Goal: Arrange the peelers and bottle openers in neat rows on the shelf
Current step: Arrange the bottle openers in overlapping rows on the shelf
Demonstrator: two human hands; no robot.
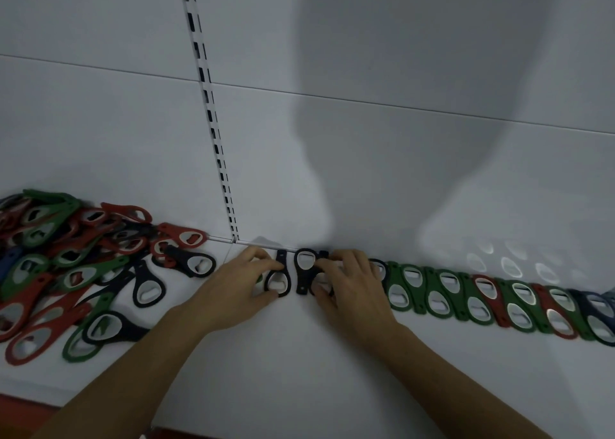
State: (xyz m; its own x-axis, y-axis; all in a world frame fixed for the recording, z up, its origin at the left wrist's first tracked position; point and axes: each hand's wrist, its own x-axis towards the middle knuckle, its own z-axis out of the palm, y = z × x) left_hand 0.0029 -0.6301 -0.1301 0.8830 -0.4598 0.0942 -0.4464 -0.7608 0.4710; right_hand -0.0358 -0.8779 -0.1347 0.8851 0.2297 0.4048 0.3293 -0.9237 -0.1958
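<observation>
In the head view, the step in hand looks like adding one more piece to the left end of the row of bottle openers (466,292), which runs along the back edge of the shelf (299,365) and off to the right. The left hand (246,273) pinches a loose black opener (278,277) between curled fingers and thumb, ring end towards the person. It sits just beside the last black opener (306,268), which lies the other way round and is gripped by the curled fingers and thumb of the right hand (346,280). To do this well, I would steady the row's end with the right hand while the left slides its piece flush against it. The head-to-tail alternation should be kept, and the handle tips should line up with the rest. Pressing too hard sideways could ripple the row. The unsorted pile (66,265) of red, green, black and blue openers lies well apart on the left. The right hand covers where the black pieces meet the first green ones, so how many lie under it is unclear. The row's far end and the pile's left side are cut off by the frame. Dim light blurs detail, and I can make out no peelers.
</observation>
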